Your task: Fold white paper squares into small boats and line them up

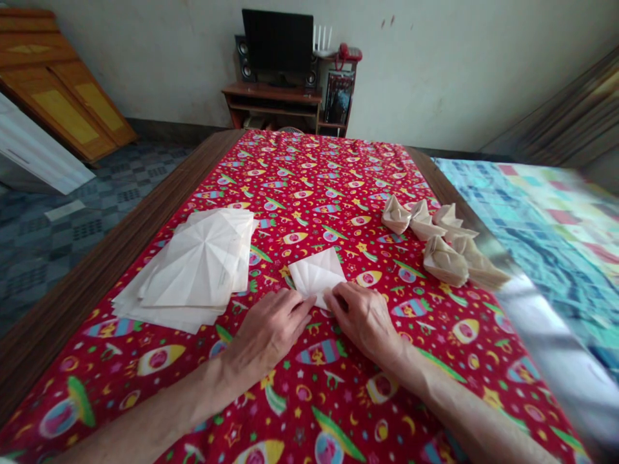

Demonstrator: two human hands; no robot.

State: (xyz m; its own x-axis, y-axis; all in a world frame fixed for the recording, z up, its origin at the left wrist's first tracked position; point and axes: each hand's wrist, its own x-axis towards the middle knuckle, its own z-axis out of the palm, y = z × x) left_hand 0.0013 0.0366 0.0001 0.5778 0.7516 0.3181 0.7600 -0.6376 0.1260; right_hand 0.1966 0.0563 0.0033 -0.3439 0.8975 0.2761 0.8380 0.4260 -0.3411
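Observation:
A small folded square of white paper [318, 270] lies on the red patterned cloth in front of me, with crease lines running across it. My left hand [275, 319] is at its near left edge, fingers closed and pressed at the paper's near corner. At the near right edge, my right hand [362, 316] has its fingers curled down onto the paper. Left of my hands sits a pile of creased white paper sheets [193, 258], the top one marked with folds that fan out from a centre. Several folded paper shapes [445, 261] stand in two rows at the right.
The red cloth [309, 200] covers a table with a dark wooden edge [159, 193]. Beyond it are a desk [271, 93] with a monitor [278, 42], and a red telephone [349, 53]. A wooden cabinet [62, 84] is at the left, a bed with a blue patterned cover [522, 212] at the right.

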